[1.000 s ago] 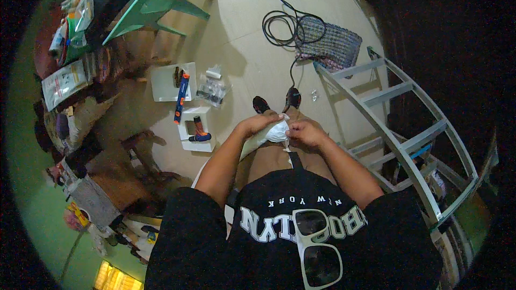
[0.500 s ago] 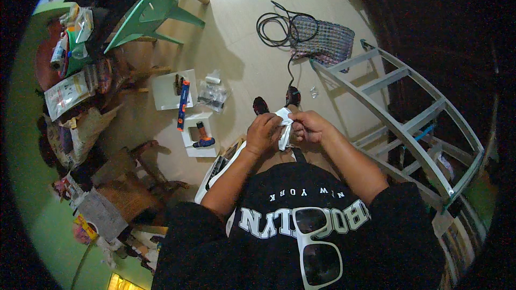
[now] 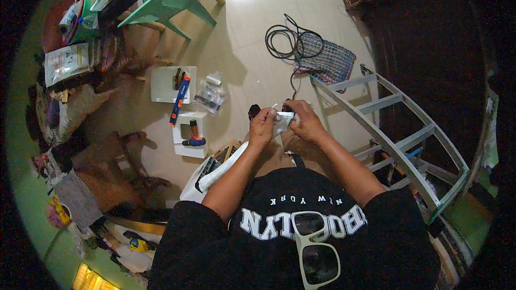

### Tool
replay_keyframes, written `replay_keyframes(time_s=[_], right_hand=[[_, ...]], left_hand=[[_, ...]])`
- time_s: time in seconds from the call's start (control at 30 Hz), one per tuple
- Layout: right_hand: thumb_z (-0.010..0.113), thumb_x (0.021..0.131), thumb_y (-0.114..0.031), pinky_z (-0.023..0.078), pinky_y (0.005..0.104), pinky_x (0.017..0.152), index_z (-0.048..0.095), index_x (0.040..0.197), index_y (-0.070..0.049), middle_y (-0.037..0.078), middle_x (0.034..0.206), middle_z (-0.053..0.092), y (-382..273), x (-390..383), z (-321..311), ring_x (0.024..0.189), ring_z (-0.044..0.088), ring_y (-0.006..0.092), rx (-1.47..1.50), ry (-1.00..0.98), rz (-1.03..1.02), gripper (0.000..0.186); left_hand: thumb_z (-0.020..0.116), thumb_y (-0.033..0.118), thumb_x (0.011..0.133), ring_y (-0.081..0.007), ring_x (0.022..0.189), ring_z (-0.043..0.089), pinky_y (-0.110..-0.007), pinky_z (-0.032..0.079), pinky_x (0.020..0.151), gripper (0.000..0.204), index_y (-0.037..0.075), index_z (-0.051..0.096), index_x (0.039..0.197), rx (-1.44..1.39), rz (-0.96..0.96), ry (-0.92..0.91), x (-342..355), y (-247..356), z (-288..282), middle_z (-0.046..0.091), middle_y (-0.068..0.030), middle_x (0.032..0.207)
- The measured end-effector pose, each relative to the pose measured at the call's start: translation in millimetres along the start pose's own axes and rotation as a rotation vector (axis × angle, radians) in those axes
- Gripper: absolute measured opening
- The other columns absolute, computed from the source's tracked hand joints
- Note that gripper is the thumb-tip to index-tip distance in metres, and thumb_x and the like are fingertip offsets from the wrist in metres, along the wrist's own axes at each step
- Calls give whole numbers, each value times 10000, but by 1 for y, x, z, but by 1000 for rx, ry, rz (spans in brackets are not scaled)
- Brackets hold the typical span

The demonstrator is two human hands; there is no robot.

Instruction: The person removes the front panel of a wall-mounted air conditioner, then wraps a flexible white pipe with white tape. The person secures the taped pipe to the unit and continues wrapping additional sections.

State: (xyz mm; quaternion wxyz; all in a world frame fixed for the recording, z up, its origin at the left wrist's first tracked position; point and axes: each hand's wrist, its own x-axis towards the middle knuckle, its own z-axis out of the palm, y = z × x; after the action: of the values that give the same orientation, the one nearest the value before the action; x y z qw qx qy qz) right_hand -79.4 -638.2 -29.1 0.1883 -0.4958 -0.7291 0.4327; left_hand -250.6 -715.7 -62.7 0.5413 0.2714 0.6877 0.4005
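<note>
In front of my lap, both hands hold a small white plastic packet [image 3: 283, 122] between them. My left hand [image 3: 262, 129] pinches its left side, and a thin white strip sticks up by those fingertips. With fingers closed, my right hand [image 3: 307, 123] grips the packet's right edge. What is inside the packet cannot be made out. Left of my hands, a blue and orange cordless drill [image 3: 194, 137] lies on a white square frame [image 3: 185, 150]. A long blue bar with orange ends [image 3: 180, 101] rests partly across a white panel [image 3: 160, 86] farther out.
A clear bag of small parts [image 3: 210, 96] lies on the floor. Ahead, a coiled black cable [image 3: 279, 48] overlaps a woven mat [image 3: 333, 62]. An aluminium stepladder [image 3: 398, 107] stands at the right. A green plastic chair [image 3: 166, 2] and a cluttered wooden chair [image 3: 97, 166] are on the left.
The white packet is now stretched flatter between my hands, and my fingers have shifted on it. My right hand has turned over its edge. The whole view has shifted slightly.
</note>
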Motion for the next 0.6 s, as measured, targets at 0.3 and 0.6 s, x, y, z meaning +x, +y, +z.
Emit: replay_keyframes(time_s=[0.3, 0.6], right_hand=[[663, 981, -336, 479, 398, 632, 700, 897, -31, 151, 746, 651, 37, 15, 29, 671, 627, 231, 238, -184, 412, 318], [743, 928, -311, 546, 417, 706, 726, 972, -21, 153, 857, 740, 38, 19, 24, 771, 710, 263, 210, -239, 222, 293]], left_hand=[[636, 277, 1034, -85, 765, 565, -277, 485, 704, 244, 47, 715, 1027, -31, -48, -64, 4, -16, -7, 658, 28, 848], [682, 236, 1006, -79, 826, 587, -263, 486, 752, 202, 44, 738, 1034, -75, -65, -39, 16, -36, 6, 691, 23, 894]])
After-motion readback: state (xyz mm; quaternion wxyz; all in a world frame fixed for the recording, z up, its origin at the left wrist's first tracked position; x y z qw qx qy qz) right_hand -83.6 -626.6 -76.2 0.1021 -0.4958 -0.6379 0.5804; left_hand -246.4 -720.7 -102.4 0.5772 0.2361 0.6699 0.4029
